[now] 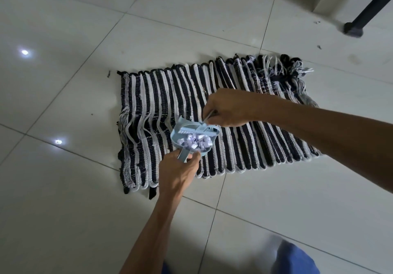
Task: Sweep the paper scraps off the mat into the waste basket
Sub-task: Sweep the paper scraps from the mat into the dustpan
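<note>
A black-and-white striped woven mat [244, 112] lies on the tiled floor. Above its left half my left hand [180, 174] grips the handle of a small light-blue dustpan [176, 137]. Several white paper scraps [196, 142] are heaped inside the pan. My right hand [227, 108] is closed on the thin handle of a small light-blue brush [191, 129], which lies across the pan's far edge with its bristles toward the scraps. No scraps show on the mat's visible surface. No waste basket is in view.
A black furniture leg [361, 18] slants down to the floor at the top right, beside a pale wall base. The mat's far right corner is frayed with loose threads [295, 69]. Blue cloth of my clothing [295, 259] shows at the bottom right. White floor tiles surround the mat.
</note>
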Action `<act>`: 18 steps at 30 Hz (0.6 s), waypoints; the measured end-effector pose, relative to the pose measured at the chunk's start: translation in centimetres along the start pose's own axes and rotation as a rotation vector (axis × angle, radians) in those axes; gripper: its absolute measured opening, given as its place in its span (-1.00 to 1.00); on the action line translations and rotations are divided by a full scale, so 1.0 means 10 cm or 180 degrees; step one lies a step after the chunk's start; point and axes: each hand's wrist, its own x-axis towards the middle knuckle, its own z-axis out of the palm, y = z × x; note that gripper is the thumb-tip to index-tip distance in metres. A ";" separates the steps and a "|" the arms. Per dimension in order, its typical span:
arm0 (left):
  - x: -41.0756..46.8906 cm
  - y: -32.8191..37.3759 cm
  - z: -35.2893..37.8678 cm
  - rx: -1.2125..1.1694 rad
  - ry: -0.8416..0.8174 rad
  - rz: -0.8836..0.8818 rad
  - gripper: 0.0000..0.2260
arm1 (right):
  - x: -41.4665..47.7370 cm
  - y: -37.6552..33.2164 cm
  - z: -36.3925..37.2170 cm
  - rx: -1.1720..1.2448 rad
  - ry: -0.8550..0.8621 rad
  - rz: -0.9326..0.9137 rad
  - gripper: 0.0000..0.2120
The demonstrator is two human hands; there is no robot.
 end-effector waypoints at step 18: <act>0.29 0.27 0.27 0.0325 -0.0195 0.0395 -0.71 | 0.25 0.75 -0.62 -0.0724 0.0964 0.0863 -0.73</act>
